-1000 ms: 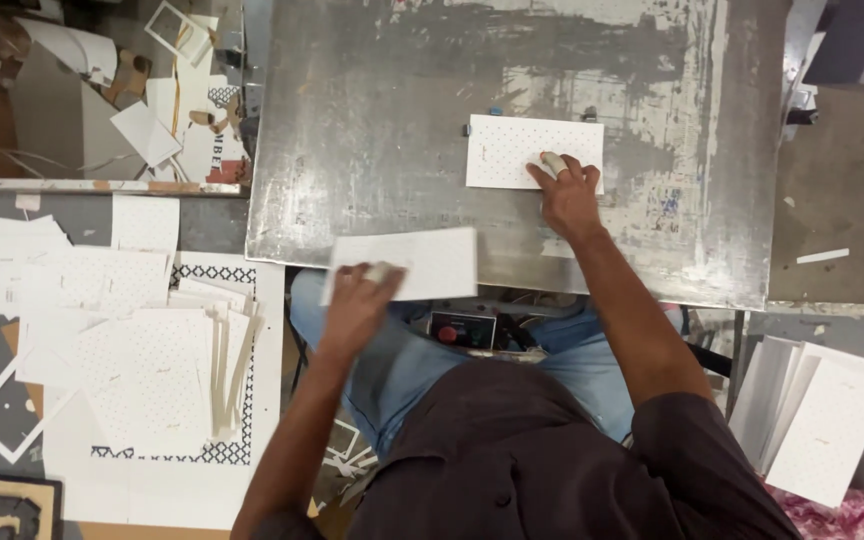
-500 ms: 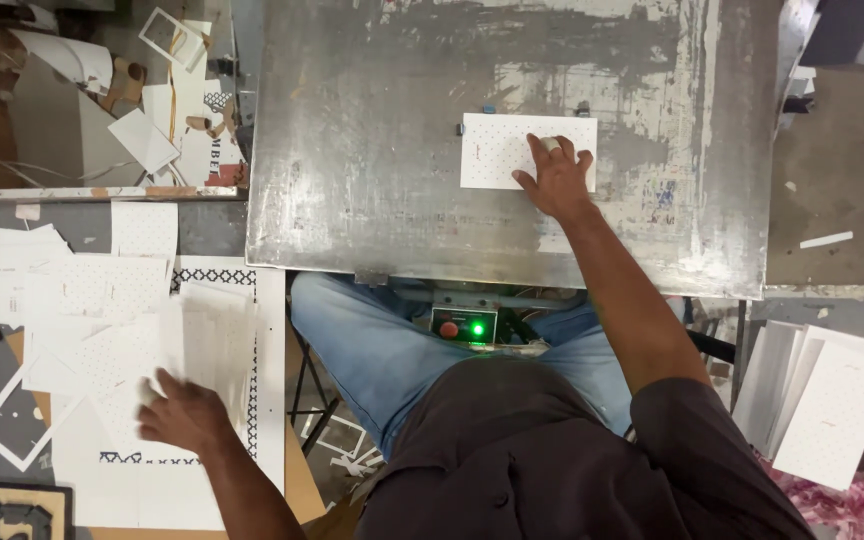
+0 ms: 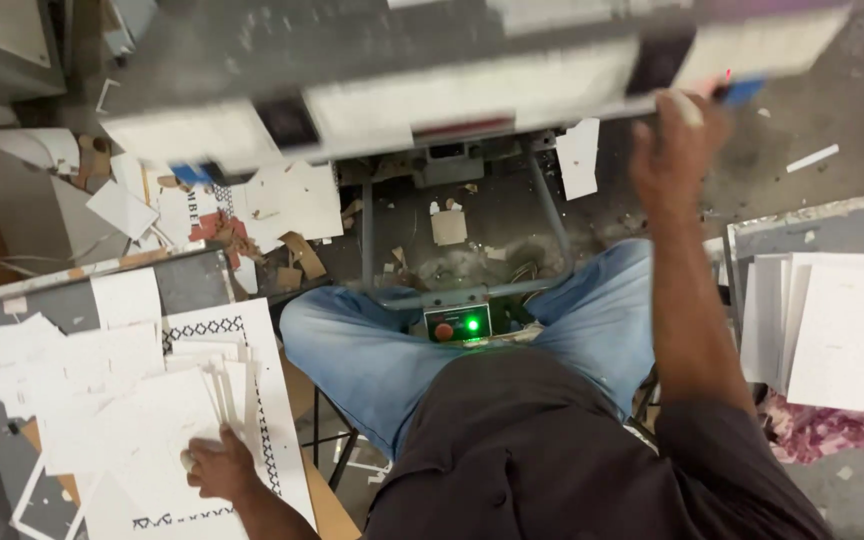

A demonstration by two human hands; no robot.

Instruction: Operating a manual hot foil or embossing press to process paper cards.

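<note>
My left hand (image 3: 217, 467) lies on a loose pile of white cards (image 3: 102, 400) on the grey side table at lower left, fingers on the top sheets. A sheet with a black patterned border (image 3: 274, 420) sits under the pile's right edge. My right hand (image 3: 687, 130) is raised at upper right, blurred, against the edge of a large grey machine plate (image 3: 402, 60) that spans the top of the view. A blue-tipped part (image 3: 744, 92) sticks out just beyond the fingers. Whether the hand grips anything is unclear.
A small control box with a green light and a red button (image 3: 459, 323) sits between my knees. A stack of white cards (image 3: 832, 320) rests on a surface at right, above pink cloth (image 3: 832, 435). Card scraps (image 3: 282, 200) litter the floor under the machine.
The grey plate has swung up and away, exposing the floor and machine frame. My right hand left the white card and rose to the plate's edge. My left hand slid further down the pile.
</note>
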